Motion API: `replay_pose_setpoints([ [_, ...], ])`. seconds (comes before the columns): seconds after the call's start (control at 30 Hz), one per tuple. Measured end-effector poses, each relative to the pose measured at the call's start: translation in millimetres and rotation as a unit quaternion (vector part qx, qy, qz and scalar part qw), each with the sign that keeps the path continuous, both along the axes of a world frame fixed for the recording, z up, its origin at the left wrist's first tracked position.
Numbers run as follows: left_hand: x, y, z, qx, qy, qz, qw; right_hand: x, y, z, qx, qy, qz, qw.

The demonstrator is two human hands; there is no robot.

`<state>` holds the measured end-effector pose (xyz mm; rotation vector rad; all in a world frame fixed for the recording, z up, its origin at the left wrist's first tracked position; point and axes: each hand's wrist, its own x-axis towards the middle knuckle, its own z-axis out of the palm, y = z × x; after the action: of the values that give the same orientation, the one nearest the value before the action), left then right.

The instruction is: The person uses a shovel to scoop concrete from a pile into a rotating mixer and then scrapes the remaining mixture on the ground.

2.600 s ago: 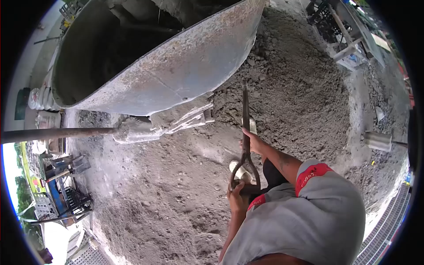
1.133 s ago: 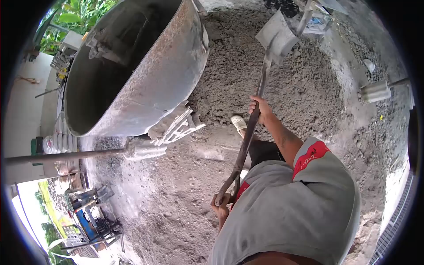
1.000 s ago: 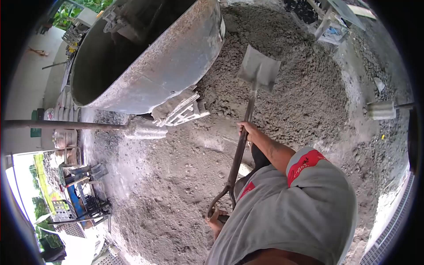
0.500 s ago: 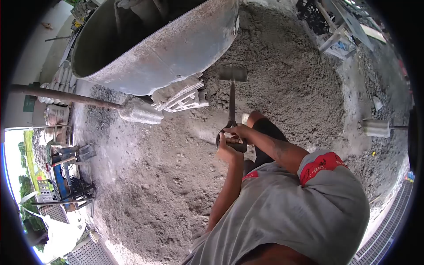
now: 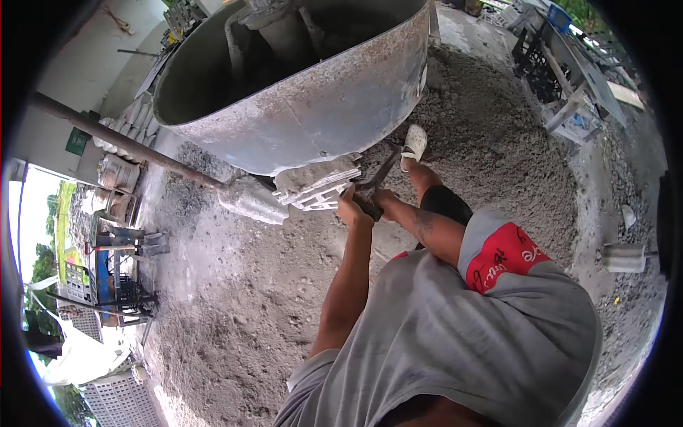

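My left hand (image 5: 353, 208) is closed around the dark handle end of a shovel (image 5: 385, 169). Close beside it, my right hand (image 5: 385, 202) also grips the handle, partly hidden by its own wrist. The shaft slants up and right from my hands toward the base of a large metal tub (image 5: 306, 107); I cannot make out the blade. A foot in a white clog (image 5: 415, 142) stands just right of the shaft, on the grey sand mix (image 5: 491, 135). Broken hollow blocks (image 5: 320, 186) lie left of my hands, under the tub's edge.
A long pole (image 5: 142, 151) reaches from the upper left to a dusty shovel blade (image 5: 254, 199). Another shovel (image 5: 625, 257) lies at the right. A wooden stand (image 5: 569, 114) is at the upper right. Stacked sacks (image 5: 117, 174) and a blue frame (image 5: 104, 274) stand at the left.
The view has shifted, and the tub sits lower and farther right. My hands and the shovel have moved up toward the blocks. The shaft now slants, its blade no longer shows, and the clog has appeared.
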<state>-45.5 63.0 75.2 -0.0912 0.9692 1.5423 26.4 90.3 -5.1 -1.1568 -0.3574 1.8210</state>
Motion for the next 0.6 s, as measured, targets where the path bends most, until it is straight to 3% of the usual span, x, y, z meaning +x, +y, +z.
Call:
replay_pose_setpoints([
  [0.07, 10.0, -19.7, -8.8, -0.108, 0.139, 0.031, 0.984, 21.9, -28.7, 2.2, 0.011, -0.177, 0.129, 0.976],
  [0.1, 10.6, -20.1, -10.0, -0.112, 0.13, 0.028, 0.985, 29.0, -32.7, 15.2, 0.006, -0.186, 0.128, 0.974],
  [0.17, -0.1, -16.9, -15.6, -0.117, 0.164, 0.055, 0.978, 31.8, -36.9, 37.6, -0.047, -0.16, 0.239, 0.957],
  [0.2, -1.2, -20.8, -15.9, -0.102, 0.185, 0.047, 0.976, 38.9, -36.9, 35.9, -0.018, -0.165, 0.266, 0.949],
  [0.3, -14.3, -41.8, -30.9, -0.119, 0.159, 0.03, 0.98, 65.7, -25.8, -9.4, -0.049, -0.177, 0.191, 0.964],
  [0.33, -21.6, -49.9, -38.4, -0.142, 0.186, 0.032, 0.972, 72.0, -17.3, -10.6, -0.074, -0.315, 0.21, 0.923],
  [0.43, -59.0, -88.3, -120.9, -0.194, 0.186, 0.046, 0.962, 93.6, 9.0, -59.4, -0.131, -0.289, 0.196, 0.928],
  [0.47, -78.7, -106.2, -168.6, -0.252, 0.226, 0.056, 0.939, 87.7, 20.0, -68.2, -0.091, -0.357, 0.177, 0.913],
  [0.5, -84.3, -111.7, -164.6, -0.312, 0.179, 0.063, 0.931, 85.3, 34.5, -75.7, -0.112, -0.392, 0.209, 0.889],
  [0.57, -106.7, -115.7, -195.7, -0.413, 0.221, 0.017, 0.883, 96.1, 64.7, -181.0, -0.147, -0.463, 0.284, 0.826],
  [0.6, -118.7, -121.1, -220.9, -0.413, 0.218, 0.026, 0.884, 89.0, 58.9, -216.3, -0.162, -0.455, 0.292, 0.826],
])
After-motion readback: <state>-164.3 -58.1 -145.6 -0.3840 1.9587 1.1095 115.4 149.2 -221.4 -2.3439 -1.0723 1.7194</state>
